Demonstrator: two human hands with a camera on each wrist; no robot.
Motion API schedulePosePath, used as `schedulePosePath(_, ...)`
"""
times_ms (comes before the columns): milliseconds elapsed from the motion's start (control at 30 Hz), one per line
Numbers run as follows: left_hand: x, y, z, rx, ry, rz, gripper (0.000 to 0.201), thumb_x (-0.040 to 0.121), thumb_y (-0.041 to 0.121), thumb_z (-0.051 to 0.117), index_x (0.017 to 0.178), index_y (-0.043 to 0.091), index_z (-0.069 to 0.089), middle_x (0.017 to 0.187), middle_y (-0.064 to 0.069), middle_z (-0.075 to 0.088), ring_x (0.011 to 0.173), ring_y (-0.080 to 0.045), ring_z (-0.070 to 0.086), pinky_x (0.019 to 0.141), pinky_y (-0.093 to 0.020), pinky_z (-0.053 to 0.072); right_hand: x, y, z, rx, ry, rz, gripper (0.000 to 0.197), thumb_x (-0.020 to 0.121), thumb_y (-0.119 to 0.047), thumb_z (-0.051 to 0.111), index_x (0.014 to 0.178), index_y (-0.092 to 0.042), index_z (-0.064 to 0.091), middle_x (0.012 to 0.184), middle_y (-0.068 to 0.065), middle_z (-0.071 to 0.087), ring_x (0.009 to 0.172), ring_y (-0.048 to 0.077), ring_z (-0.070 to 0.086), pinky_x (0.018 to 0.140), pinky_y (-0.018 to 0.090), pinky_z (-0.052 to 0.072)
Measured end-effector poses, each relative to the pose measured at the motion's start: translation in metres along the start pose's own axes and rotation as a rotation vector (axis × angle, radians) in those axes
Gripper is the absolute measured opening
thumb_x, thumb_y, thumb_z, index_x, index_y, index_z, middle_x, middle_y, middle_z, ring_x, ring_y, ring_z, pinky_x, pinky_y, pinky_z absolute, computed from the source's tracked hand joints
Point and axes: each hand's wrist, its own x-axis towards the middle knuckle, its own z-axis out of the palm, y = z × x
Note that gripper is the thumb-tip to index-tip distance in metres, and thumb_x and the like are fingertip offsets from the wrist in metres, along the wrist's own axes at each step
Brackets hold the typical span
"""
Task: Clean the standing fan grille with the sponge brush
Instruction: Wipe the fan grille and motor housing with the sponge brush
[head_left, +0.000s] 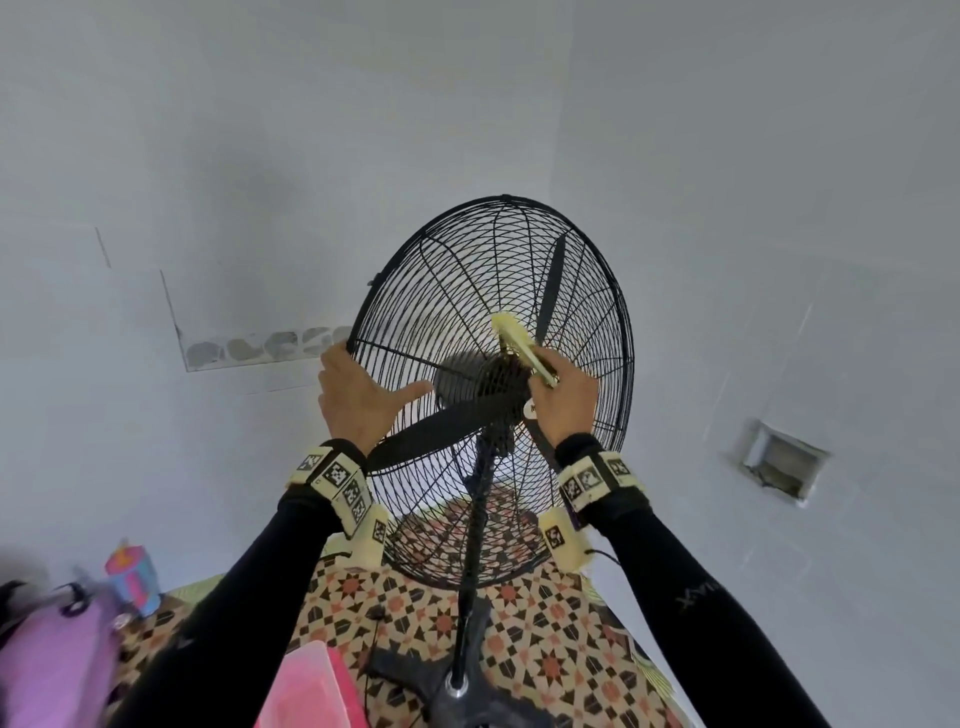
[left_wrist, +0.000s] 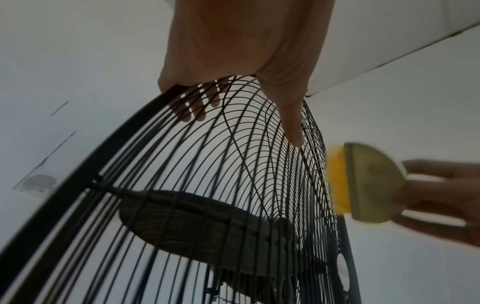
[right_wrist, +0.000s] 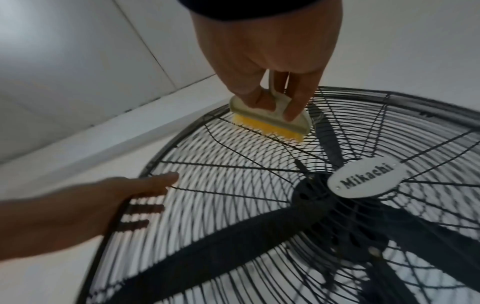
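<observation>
On the left, my left hand (head_left: 358, 400) grips the rim of the fan grille (head_left: 457, 291): its fingers (left_wrist: 193, 111) are hooked over the edge and show behind the wires, while the thumb lies straight along the front. I judge that hold sensible, since the rim band looks the stiffest part of the cage, and the thin wires between would likely flex if I leaned on them. The fan stands on its pole (head_left: 475, 525) over a patterned floor (head_left: 545, 649), so it may rock if pushed hard; the steadying hand matters.

Toward the middle, the black blades (right_wrist: 221, 232) sit behind the wires, and a badge (right_wrist: 366, 179) reading "Mikachi" marks the hub.

Further right, my right hand (head_left: 563, 400) holds the sponge brush (head_left: 514, 338), fingers clamped on its pale back plate, the yellow sponge edge against the upper grille just above the hub. The brush looks light, with a rigid back and soft front, so I would keep the hold on the plate and let the sponge give between the wires.

Only the right wrist view shows the badge and the sponge meeting the wires; the left wrist view alone shows the fingers behind the rim; the head view alone shows the pole and floor.
</observation>
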Motion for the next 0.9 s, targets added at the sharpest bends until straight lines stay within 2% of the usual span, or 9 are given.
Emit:
schedulePosePath(167,0.005,-0.003,-0.002,-0.034,0.017,0.008,0.119,0.055,0.065,0.093,0.145,0.015,0.033,0.141,-0.009,0.046,0.132,-0.032,0.048,0.106,-0.061,0.046,-0.01,0.013,0.006,-0.068,-0.202,-0.045,0.03,0.088,-0.013,0.075,0.117,-0.02,0.075,0.104,0.0,0.077,0.065,0.001,0.061,0.058,0.007,0.047)
schedulePosePath(233,0.003,-0.005,-0.002,-0.037,0.009,0.018,0.12,0.055,0.067,0.092,0.145,0.015,0.033,0.142,-0.009,0.046,0.132,-0.032,0.048,0.106,-0.061,0.047,-0.004,0.016,-0.001,-0.03,-0.124,-0.024,0.027,0.089,-0.017,0.075,0.116,-0.019,0.076,0.099,-0.002,0.077,0.064,-0.004,0.059,0.061,0.011,0.051)
schedulePosePath(333,0.0,-0.002,-0.001,-0.017,0.004,0.019,0.124,0.054,0.07,0.091,0.146,0.012,0.032,0.144,-0.012,0.045,0.133,-0.034,0.047,0.106,-0.061,0.047,-0.003,0.019,0.002,0.009,0.026,0.051,0.035,0.09,-0.005,0.071,0.123,-0.018,0.072,0.105,-0.002,0.074,0.069,-0.003,0.06,0.063,0.005,0.048)
schedulePosePath(433,0.001,0.0,-0.003,-0.017,0.005,0.008,0.124,0.055,0.069,0.091,0.147,0.011,0.032,0.143,-0.011,0.045,0.133,-0.034,0.046,0.107,-0.061,0.045,-0.01,0.025,0.009,-0.05,-0.102,0.013,0.034,0.087,-0.008,0.074,0.119,-0.021,0.074,0.107,0.001,0.076,0.069,0.008,0.064,0.062,0.012,0.051)
schedulePosePath(500,0.003,-0.002,-0.005,-0.021,0.007,0.014,0.123,0.056,0.069,0.091,0.148,0.012,0.032,0.143,-0.009,0.044,0.134,-0.033,0.046,0.108,-0.061,0.045,-0.008,0.03,0.003,-0.057,-0.153,-0.022,0.028,0.087,-0.011,0.076,0.114,-0.019,0.077,0.098,0.0,0.078,0.066,0.001,0.062,0.058,0.007,0.047)
schedulePosePath(567,0.0,-0.002,-0.005,-0.024,0.008,0.034,0.122,0.057,0.067,0.091,0.149,0.013,0.032,0.143,-0.008,0.044,0.134,-0.032,0.046,0.108,-0.059,0.045,-0.003,0.034,-0.002,-0.018,-0.047,-0.013,0.026,0.089,-0.011,0.075,0.114,-0.017,0.077,0.096,-0.001,0.077,0.067,-0.002,0.061,0.058,0.003,0.044)
schedulePosePath(633,-0.003,0.001,-0.004,-0.03,0.012,0.046,0.119,0.058,0.064,0.092,0.147,0.014,0.032,0.142,-0.008,0.045,0.133,-0.032,0.046,0.108,-0.059,0.045,-0.006,0.038,0.0,-0.002,0.048,0.007,0.03,0.09,-0.007,0.072,0.117,-0.018,0.076,0.101,-0.001,0.076,0.07,0.005,0.063,0.062,0.003,0.042)
schedulePosePath(800,0.0,-0.001,-0.007,-0.044,0.007,0.012,0.121,0.056,0.068,0.091,0.145,0.011,0.032,0.141,-0.01,0.047,0.131,-0.034,0.047,0.106,-0.061,0.045,-0.015,0.046,-0.001,-0.057,-0.136,-0.057,0.018,0.087,-0.018,0.078,0.105,-0.02,0.08,0.09,-0.003,0.077,0.069,0.01,0.066,0.066,0.01,0.051)
schedulePosePath(900,-0.004,-0.001,-0.006,-0.047,-0.003,0.034,0.118,0.058,0.067,0.091,0.144,0.011,0.033,0.14,-0.01,0.047,0.131,-0.033,0.047,0.107,-0.059,0.045,-0.01,0.056,-0.008,-0.024,0.005,0.022,0.024,0.089,-0.013,0.075,0.112,-0.018,0.077,0.096,-0.001,0.077,0.068,0.008,0.063,0.068,0.017,0.053)
